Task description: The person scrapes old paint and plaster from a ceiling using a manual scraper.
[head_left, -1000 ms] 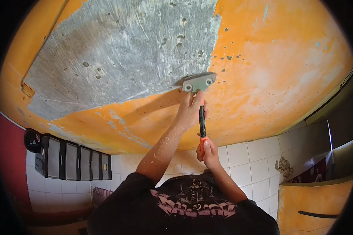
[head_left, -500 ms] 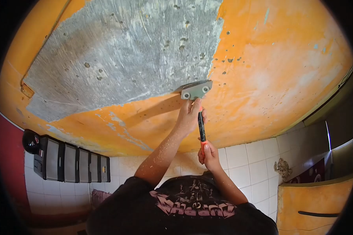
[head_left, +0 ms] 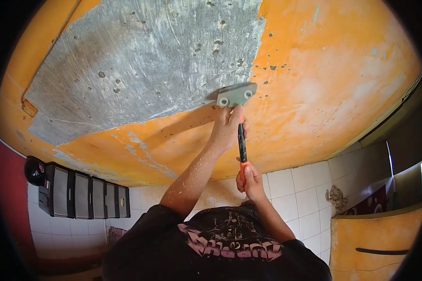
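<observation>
Scraper: we see the scraper at the lower right edge of the grey patch, where bare rough surface meets orange paint; its head is a flat, four-sided metal plate with two round fasteners, on a slim black shaft with orange-red parts.
Left hand: we have the left hand closed around the upper shaft, fingertips against the base of the plate; pale flecks speckle the forearm.
Right hand: we keep the right hand gripping the orange-red lower end.
Wall: we find the orange wall smooth but blotchy, with small dark pits and ragged, peeled edges; the patch looks streaked, scratched and pocked.
Floor: we see square, white, glossy tiles with thin joints.
Drawer unit: we note the boxy black frame and grey fronts of the drawer unit, beside a rounded, shiny black object.
</observation>
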Demonstrator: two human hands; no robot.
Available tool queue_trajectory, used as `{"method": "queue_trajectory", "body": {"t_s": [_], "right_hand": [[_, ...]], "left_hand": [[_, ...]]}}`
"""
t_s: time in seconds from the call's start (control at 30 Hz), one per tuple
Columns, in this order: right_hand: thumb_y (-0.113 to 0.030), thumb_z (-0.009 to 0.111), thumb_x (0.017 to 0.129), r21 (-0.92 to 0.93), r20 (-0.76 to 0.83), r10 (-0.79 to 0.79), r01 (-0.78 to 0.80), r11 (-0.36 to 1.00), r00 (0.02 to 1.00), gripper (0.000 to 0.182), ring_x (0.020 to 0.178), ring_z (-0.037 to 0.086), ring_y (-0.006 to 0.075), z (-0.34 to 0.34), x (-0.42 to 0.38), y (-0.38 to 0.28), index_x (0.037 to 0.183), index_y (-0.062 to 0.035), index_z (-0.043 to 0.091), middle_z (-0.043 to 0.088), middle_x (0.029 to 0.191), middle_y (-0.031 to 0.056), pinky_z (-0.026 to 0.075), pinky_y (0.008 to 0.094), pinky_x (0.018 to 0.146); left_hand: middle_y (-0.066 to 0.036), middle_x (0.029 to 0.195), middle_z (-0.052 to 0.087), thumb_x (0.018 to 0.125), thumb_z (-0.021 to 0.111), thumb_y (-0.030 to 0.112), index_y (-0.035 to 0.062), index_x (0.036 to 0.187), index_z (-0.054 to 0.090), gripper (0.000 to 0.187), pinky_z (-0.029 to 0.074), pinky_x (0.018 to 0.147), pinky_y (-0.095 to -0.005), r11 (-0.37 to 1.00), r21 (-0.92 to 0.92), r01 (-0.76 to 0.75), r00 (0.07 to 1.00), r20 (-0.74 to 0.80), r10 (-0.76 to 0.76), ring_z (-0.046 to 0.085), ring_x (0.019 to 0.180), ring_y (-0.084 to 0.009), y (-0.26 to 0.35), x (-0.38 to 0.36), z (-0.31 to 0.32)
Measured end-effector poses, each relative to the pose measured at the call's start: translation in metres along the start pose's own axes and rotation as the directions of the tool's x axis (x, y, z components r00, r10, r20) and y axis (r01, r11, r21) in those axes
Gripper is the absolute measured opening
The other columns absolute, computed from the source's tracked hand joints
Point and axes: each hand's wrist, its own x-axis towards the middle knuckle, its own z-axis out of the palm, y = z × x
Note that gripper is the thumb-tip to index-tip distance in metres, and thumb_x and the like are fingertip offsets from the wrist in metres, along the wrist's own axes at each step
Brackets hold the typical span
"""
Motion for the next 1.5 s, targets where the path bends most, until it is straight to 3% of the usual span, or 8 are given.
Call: {"method": "queue_trajectory", "body": {"t_s": [0.3,0.53,0.67,0.7,0.83,1.17,1.3,1.5], "right_hand": [[-0.039,0.04,0.108,-0.032,0.012,-0.062,0.062,0.998,0.998,0.046,0.044,0.038,0.009,-0.003,0.005,-0.001,0.138,-0.0057,0.048,0.038,0.06,-0.0012,0.034,0.0247,0.042],[-0.041,0.04,0.107,-0.05,0.024,-0.064,0.065,0.997,0.998,0.048,0.046,0.039,0.0088,-0.009,0.004,0.015,0.138,-0.0054,0.049,0.04,0.061,-0.0008,0.036,0.0245,0.043],[-0.041,0.039,0.107,-0.038,0.019,-0.073,0.074,0.997,0.997,0.048,0.046,0.039,0.0087,0.0,0.01,-0.01,0.138,-0.0054,0.049,0.04,0.061,-0.0009,0.035,0.0242,0.043],[-0.041,0.039,0.108,-0.048,0.024,-0.071,0.072,0.996,0.997,0.048,0.046,0.039,0.0088,0.0,0.009,-0.005,0.138,-0.0053,0.049,0.04,0.061,-0.0008,0.035,0.0242,0.043],[-0.04,0.038,0.108,-0.033,-0.001,-0.01,0.01,0.999,1.0,0.048,0.046,0.039,0.0089,-0.006,-0.001,0.013,0.138,-0.0045,0.049,0.04,0.061,-0.0003,0.035,0.0242,0.043],[-0.042,0.036,0.108,-0.069,0.03,-0.03,0.032,0.997,0.999,0.048,0.043,0.039,0.0101,-0.016,0.001,0.022,0.139,-0.0063,0.047,0.044,0.058,0.0022,0.035,0.0255,0.042],[-0.043,0.037,0.108,-0.054,0.031,-0.078,0.079,0.995,0.996,0.049,0.043,0.039,0.0108,-0.011,0.013,-0.008,0.139,-0.0067,0.046,0.044,0.058,0.0026,0.033,0.0253,0.042],[-0.044,0.037,0.107,-0.111,0.036,-0.051,0.054,0.992,0.998,0.05,0.044,0.038,0.0108,-0.014,-0.002,0.01,0.139,-0.0067,0.046,0.043,0.059,0.0022,0.034,0.0264,0.043]], "left_hand": [[-0.006,0.07,0.054,0.106,0.044,0.035,0.0058,0.104,0.048,0.029,0.05,0.054,-0.0319,0.998,0.029,-0.056,0.998,0.017,0.056,0.058,0.057,-0.0167,0.007,0.004,0.004],[-0.006,0.072,0.053,0.106,0.045,0.036,0.0075,0.104,0.044,0.029,0.05,0.055,-0.0327,0.999,0.0,0.054,0.998,-0.013,-0.054,0.057,0.058,-0.0168,-0.01,-0.005,-0.009],[-0.005,0.072,0.052,0.106,0.046,0.037,0.0062,0.113,0.047,0.031,0.049,0.054,-0.0327,0.996,0.032,-0.089,0.995,0.047,0.087,0.057,0.058,-0.0166,0.015,0.007,0.006],[-0.003,0.072,0.049,0.106,0.046,0.037,0.0051,0.118,0.048,0.034,0.049,0.054,-0.0317,0.998,0.054,-0.019,1.0,0.021,0.018,0.057,0.059,-0.0159,0.009,0.006,0.001],[-0.005,0.072,0.053,0.106,0.044,0.034,0.0049,0.112,0.05,0.03,0.049,0.054,-0.0315,0.997,-0.073,0.018,0.998,-0.05,-0.022,0.057,0.058,-0.016,-0.012,-0.006,-0.001],[-0.006,0.07,0.054,0.106,0.044,0.032,0.0071,0.097,0.045,0.027,0.048,0.054,-0.0327,0.997,-0.067,0.026,0.999,-0.04,-0.029,0.057,0.057,-0.0172,-0.018,-0.006,-0.002],[-0.006,0.071,0.054,0.106,0.046,0.033,0.0072,0.097,0.045,0.027,0.048,0.053,-0.0326,0.994,0.074,-0.082,0.997,0.017,0.081,0.057,0.057,-0.0174,0.013,0.01,0.01],[-0.004,0.073,0.051,0.107,0.044,0.032,0.0063,0.104,0.044,0.026,0.049,0.054,-0.0327,0.999,-0.036,-0.008,1.0,-0.022,0.007,0.057,0.057,-0.0165,-0.007,-0.007,0.004]]}}
